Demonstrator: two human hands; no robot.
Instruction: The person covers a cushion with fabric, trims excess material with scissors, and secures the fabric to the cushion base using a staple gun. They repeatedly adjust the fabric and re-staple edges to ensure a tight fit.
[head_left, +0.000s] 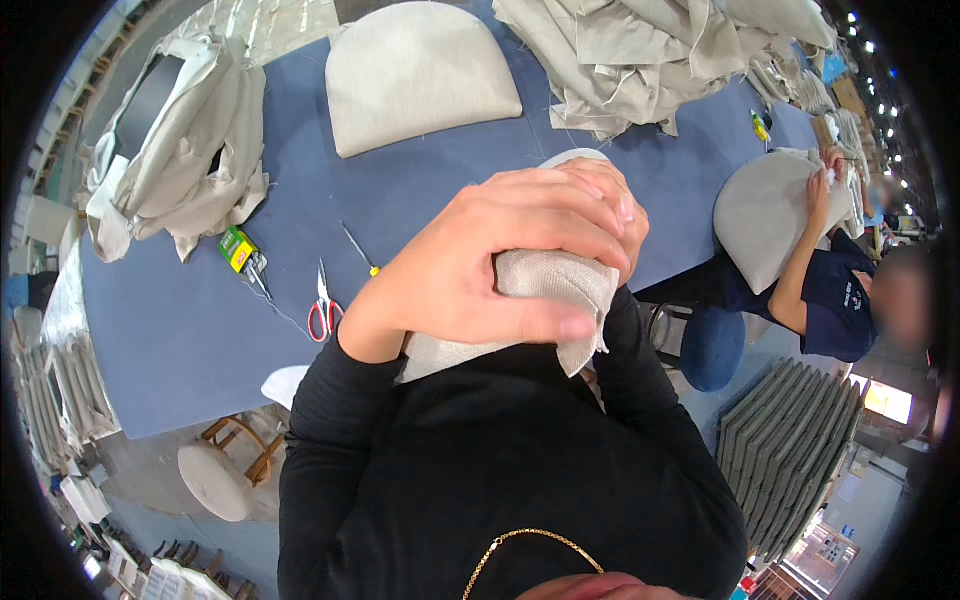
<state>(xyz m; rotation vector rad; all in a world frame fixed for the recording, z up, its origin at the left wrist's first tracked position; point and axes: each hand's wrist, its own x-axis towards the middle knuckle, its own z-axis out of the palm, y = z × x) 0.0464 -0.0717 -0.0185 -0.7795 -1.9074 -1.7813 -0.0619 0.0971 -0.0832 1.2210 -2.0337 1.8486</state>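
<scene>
Close to my chest, both hands grip a beige, woven fabric-covered cushion (552, 276), seen mostly as a rounded bulge with a loose fabric edge hanging below. My left hand (490, 235) wraps over it from the left, thumb across the front and fingers over the top. On the far right side my right hand (628, 215) is closed around it, partly covered by the left fingers. Much of the cushion is hidden behind my hands. Red-handled scissors (322, 308) lie on the blue table left of my left forearm, near a thin tool with a yellow end (374, 271).
A finished-looking beige seat cushion (420, 80) lies at the table's far side. Fabric heaps (640, 60) and a bundle of covers (190, 140) flank it. A green and yellow packet (240, 252) lies left. At right, a co-worker (835, 300) handles another cushion (765, 215).
</scene>
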